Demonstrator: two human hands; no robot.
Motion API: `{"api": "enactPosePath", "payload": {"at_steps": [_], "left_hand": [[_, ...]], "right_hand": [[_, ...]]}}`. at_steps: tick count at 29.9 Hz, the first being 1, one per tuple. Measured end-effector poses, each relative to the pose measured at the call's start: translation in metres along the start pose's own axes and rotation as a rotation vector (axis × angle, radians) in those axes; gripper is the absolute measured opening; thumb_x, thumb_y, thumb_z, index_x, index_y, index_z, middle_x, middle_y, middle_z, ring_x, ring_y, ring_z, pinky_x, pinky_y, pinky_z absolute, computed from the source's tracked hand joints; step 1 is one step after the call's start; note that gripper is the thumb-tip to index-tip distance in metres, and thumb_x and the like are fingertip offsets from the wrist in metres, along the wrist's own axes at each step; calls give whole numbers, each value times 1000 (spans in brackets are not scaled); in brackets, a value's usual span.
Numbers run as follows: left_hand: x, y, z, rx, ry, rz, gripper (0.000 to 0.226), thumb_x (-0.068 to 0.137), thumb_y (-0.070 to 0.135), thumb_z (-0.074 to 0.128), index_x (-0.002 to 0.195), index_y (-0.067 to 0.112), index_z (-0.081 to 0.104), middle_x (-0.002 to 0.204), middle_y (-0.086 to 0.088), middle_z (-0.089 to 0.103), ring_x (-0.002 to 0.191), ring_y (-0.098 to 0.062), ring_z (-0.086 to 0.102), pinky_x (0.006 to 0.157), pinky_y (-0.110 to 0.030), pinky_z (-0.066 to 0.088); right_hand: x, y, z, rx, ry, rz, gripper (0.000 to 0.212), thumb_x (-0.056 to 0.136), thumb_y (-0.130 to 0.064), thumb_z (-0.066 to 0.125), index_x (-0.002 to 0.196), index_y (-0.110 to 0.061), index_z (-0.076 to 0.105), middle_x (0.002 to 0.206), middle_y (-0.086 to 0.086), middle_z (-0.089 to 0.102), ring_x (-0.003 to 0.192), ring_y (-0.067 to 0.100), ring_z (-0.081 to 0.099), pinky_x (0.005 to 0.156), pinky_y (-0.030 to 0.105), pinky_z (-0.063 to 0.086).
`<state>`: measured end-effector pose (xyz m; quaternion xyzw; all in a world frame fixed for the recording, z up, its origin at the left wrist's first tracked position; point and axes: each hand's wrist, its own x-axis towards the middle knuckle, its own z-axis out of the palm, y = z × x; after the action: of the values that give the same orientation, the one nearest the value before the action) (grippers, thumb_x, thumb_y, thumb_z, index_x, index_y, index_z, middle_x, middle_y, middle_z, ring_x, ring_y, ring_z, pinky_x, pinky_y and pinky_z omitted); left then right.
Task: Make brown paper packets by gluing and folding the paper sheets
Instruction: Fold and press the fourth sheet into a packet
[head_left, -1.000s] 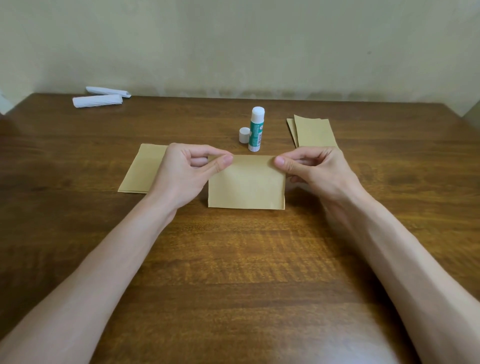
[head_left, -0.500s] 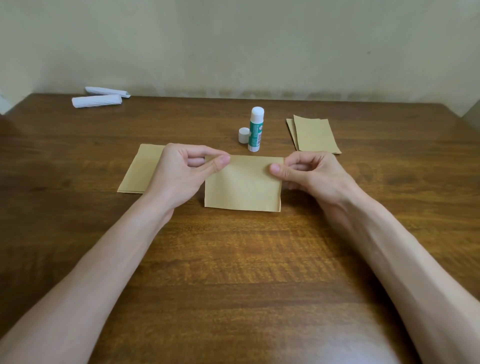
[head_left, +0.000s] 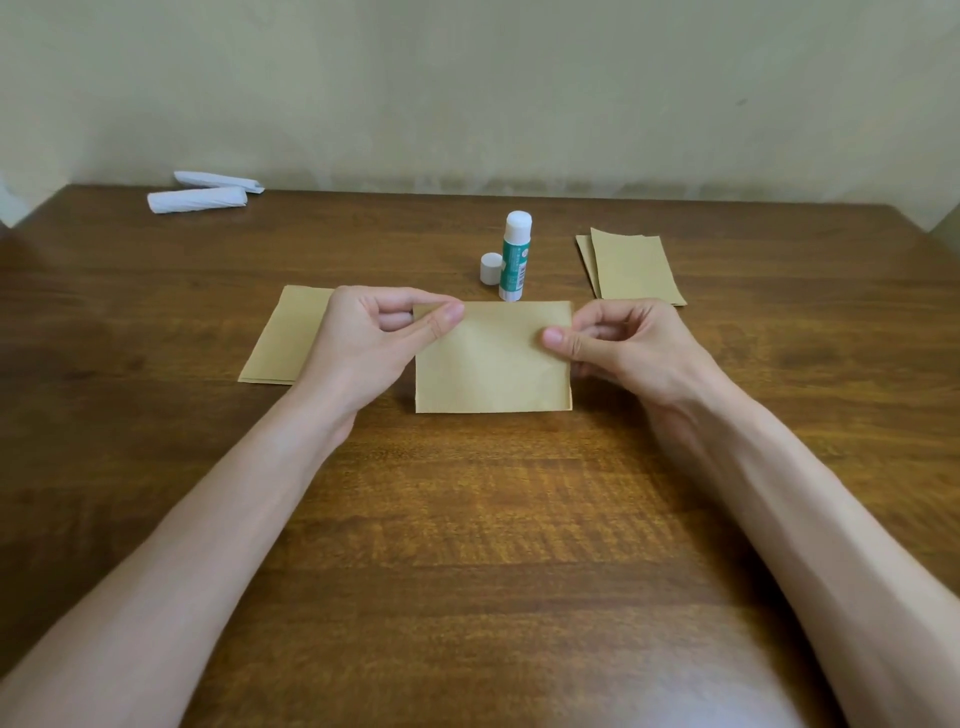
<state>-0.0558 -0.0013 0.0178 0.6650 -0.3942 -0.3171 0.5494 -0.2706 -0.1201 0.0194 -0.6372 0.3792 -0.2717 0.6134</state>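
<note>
- Nearest the camera, two bare forearms reach across the wooden table (head_left: 467, 571) toward the packet (head_left: 493, 364), one on each side of it.
- At mid-table sits the packet, a folded brown rectangle, wider than it is deep, with its near edge down at the wood. I cannot tell whether it lies flat or is tipped up.
- At the packet's far left corner, the left hand (head_left: 363, 353) pinches the paper. The thumb tip lies on the upper face, the forefinger arches over to meet it, and the other fingers are curled in.
- At the packet's right edge, near the far corner, the right hand (head_left: 634, 353) pinches too. The thumb presses on the face and the fingers are curled behind the edge.
- Left of the packet, brown sheets (head_left: 291, 338) lie flat, their right part hidden under the left hand.
- Just beyond the packet's far edge, a glue stick (head_left: 515, 260) stands upright with its white tip bare and a green label on its body.
- Just left of the stick, a little farther from the packet, its white cap (head_left: 490, 268) stands on the wood.
- Beyond the packet and to its right, well apart from it, a stack (head_left: 634, 267) of brown pieces lies flat, with the top one shifted right of the one beneath.
- Far beyond the packet to its left, by the table's back edge, two white rolls (head_left: 197, 200) lie side by side.
- Behind everything rises a pale wall (head_left: 467, 88).
</note>
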Motion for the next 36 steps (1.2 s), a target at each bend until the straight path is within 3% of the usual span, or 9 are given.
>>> {"api": "enactPosePath", "payload": {"at_steps": [4,8,11,19,22,26,36], "left_hand": [[0,2,3,-88,-94,-133,38,75,41,84,110,28,78,107,5,80,106,-10,74,102,-40,55],[-4,-4,13,-140,-118,-161,23,85,25,81,105,15,78,102,2,81,99,-10,76,92,-34,60],[-5,-7,17,-147,-113,-146,17,88,21,80,103,15,79,101,2,81,98,-10,76,86,-28,61],[-6,-10,22,-175,-133,-133,18,89,21,80,104,12,79,101,-3,81,98,-14,77,84,-27,62],[-6,-11,22,-143,-93,-83,12,89,20,80,97,12,79,98,-3,81,97,-12,77,85,-24,60],[-7,-11,24,-108,-117,-80,24,87,27,82,102,10,79,100,-4,81,102,-15,76,100,-40,57],[-7,-9,23,-96,-88,-72,20,85,27,84,101,17,81,98,-1,81,99,-14,77,99,-45,58]], "right_hand": [[1,1,0,19,-5,2,14,83,-18,88,76,-17,76,73,-2,77,70,8,72,71,23,56],[1,2,3,49,-6,-11,13,84,-21,87,81,-15,76,86,4,80,82,12,77,77,27,60],[-1,3,9,57,-39,5,30,87,-27,85,107,-5,79,106,7,81,104,19,78,95,39,60],[-3,6,15,29,21,-27,19,86,-24,86,97,-9,81,102,5,82,100,22,79,95,45,61],[-2,8,19,63,-13,-8,26,85,-27,87,103,-9,81,105,6,82,103,23,78,99,47,60],[0,13,20,28,-26,9,35,82,-29,90,106,-5,81,106,7,82,103,25,78,101,52,59],[1,16,21,17,-45,-11,34,84,-29,89,109,-8,81,108,5,81,105,24,78,100,53,59]]}}
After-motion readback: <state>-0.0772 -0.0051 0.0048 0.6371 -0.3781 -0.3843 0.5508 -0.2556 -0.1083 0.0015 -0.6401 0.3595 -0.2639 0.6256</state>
